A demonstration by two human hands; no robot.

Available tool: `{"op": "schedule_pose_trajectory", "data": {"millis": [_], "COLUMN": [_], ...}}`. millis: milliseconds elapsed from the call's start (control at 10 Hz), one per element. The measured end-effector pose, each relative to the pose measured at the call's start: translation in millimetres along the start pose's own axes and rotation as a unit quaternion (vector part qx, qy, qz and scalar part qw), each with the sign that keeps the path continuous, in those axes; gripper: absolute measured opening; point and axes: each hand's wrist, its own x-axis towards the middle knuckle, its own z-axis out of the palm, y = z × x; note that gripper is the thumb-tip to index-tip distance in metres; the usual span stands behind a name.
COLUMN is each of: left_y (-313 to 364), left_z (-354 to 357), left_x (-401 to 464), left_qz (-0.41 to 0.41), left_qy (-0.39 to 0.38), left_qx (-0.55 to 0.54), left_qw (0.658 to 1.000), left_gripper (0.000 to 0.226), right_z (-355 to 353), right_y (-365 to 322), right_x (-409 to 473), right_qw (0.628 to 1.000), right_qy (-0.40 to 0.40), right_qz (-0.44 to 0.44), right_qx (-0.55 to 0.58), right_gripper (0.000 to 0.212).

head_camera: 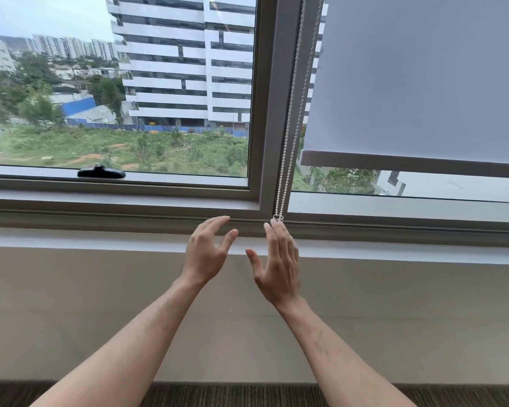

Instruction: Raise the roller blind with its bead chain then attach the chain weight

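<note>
A grey roller blind (417, 83) covers most of the right window pane, its bottom bar (409, 163) a little above the sill. The white bead chain (291, 118) hangs as a double strand down the window mullion, its lower loop ending at about sill height. My right hand (276, 265) is open with fingers up, the fingertips touching or just under the chain's lower loop. My left hand (207, 251) is open too, fingers spread, just left of the right hand and empty. I see no chain weight.
A grey window frame and sill (115, 212) run across the view. A black window handle (101, 172) lies on the left pane's lower frame. Below the sill is a beige wall (71, 304), then dark carpet (247, 395).
</note>
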Motion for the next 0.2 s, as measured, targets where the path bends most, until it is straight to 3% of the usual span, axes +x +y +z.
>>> {"op": "schedule_pose_trajectory", "data": {"millis": [200], "left_y": [-24.2], "left_z": [-10.0], "left_x": [-4.1], "left_qz": [0.029], "left_qy": [0.032], "left_qx": [0.157], "left_qw": [0.987], "left_gripper": [0.066], "right_z": [18.2], "right_y": [-16.2], "right_x": [22.2], "right_qw": [0.997], "right_qy": [-0.043], "right_qz": [-0.033], "right_qx": [-0.054], "right_gripper": [0.075]}}
